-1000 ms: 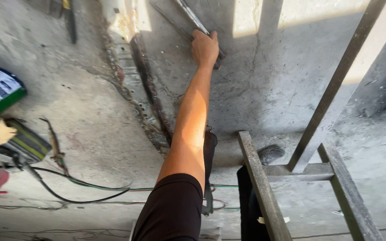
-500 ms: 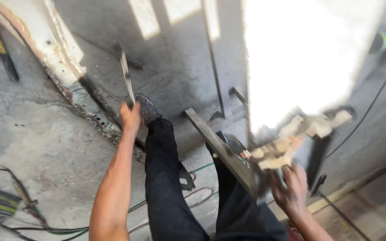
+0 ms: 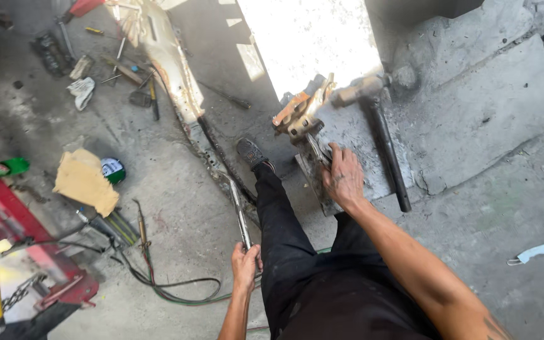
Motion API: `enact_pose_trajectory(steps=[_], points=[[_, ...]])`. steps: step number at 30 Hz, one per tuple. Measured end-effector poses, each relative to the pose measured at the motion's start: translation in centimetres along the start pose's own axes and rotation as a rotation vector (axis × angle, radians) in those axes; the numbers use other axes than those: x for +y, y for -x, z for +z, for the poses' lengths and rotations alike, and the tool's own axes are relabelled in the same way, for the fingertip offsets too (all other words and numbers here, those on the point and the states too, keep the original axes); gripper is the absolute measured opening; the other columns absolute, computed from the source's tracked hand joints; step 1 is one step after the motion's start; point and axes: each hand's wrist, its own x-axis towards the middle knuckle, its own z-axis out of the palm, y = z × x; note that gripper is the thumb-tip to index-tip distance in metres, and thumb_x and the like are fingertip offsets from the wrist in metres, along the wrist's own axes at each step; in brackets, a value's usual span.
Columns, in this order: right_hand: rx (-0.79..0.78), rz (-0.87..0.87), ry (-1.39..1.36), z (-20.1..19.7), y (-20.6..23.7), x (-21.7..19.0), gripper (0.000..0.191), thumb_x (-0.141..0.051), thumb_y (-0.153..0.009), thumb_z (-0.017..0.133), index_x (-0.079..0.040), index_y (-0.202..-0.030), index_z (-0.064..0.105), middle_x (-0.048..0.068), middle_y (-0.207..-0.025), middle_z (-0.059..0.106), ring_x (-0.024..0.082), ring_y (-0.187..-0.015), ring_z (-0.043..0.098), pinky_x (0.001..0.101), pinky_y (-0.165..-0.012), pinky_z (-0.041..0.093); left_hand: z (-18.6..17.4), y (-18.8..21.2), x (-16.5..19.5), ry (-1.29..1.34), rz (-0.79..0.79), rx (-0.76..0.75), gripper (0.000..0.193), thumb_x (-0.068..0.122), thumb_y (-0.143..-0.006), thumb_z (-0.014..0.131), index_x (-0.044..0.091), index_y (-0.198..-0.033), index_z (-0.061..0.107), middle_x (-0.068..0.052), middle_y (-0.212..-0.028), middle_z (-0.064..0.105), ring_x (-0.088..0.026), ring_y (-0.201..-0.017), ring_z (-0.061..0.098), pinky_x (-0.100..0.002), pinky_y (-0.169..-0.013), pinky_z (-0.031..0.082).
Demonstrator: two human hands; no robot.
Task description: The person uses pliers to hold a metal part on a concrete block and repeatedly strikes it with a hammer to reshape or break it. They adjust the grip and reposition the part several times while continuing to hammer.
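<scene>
Around your black shoe [image 3: 250, 153], the concrete floor [image 3: 177, 189] carries a tan rag [image 3: 85, 180], green hose [image 3: 177, 291], scattered tools [image 3: 140, 82] and a face mask [image 3: 534, 252].
</scene>
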Motion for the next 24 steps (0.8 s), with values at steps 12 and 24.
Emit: enact_pose_trajectory(steps=[12, 24], points=[[-0.153, -0.12, 0.084, -1.7, 2.3, 2.4, 0.057, -0.033, -0.089, 0.07, -0.005, -0.134, 0.048, 0.026, -0.105, 0.062, 0.047, -0.097, 0.063, 0.0567, -0.075, 0.054, 6.6, 14.8, 1.7, 0.026, 0.211, -0.056, 0.019, 0.014, -0.093, 0.068, 0.002, -0.101, 0.055, -0.003, -0.066, 0.059, -0.01, -0.051, 0.058, -0.027, -0.044, 0.049], [-0.491, 0.045, -0.463, -7.4, 10.5, -1.6, 0.048, -0.036, -0.099, 0.059, -0.006, -0.137, 0.055, 0.016, -0.102, 0.071, 0.024, -0.087, 0.07, 0.0406, -0.073, 0.057, 10.0, 14.3, 5.5, -0.267, 0.6, -0.126, 0.03, 0.021, -0.094, 0.073, -0.001, -0.106, 0.056, -0.01, -0.071, 0.062, -0.02, -0.06, 0.06, -0.037, -0.053, 0.05]])
